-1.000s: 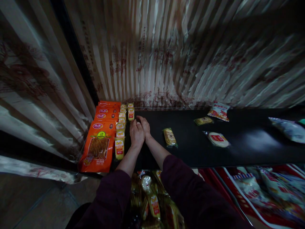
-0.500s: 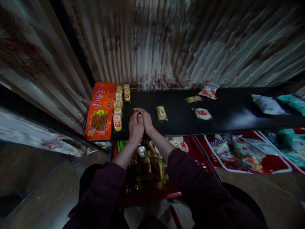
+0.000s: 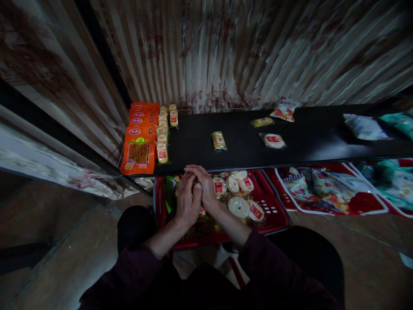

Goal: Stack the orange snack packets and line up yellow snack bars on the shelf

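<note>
My left hand (image 3: 186, 201) and my right hand (image 3: 208, 189) are cupped against each other, fingers pressed together and overlapping. They hang over a red basket (image 3: 279, 217), just in front of the black shelf (image 3: 193, 144). Whatever lies between the palms, if anything, is hidden. Below and beside my hands, the basket holds several round, pale wrapped cakes (image 3: 238, 207) with red labels. A row of small yellow wrapped cakes (image 3: 162, 153) stands on the shelf, left of my hands. One more yellow wrapped cake (image 3: 219, 141) lies alone near the shelf's middle.
Orange snack packets (image 3: 138, 148) are lined up at the shelf's left end. Farther right lie a round white cake (image 3: 272, 140), a yellow cake (image 3: 262, 122), a red-and-white bag (image 3: 284, 108) and a pale bag (image 3: 365, 127). Another red basket (image 3: 371, 207) holds snack bags below.
Both hands have drawn back together from above the shelf to over the basket, still pressed together. The view has shifted, and more round cakes in the basket show. Goods on the shelf stay put.
</note>
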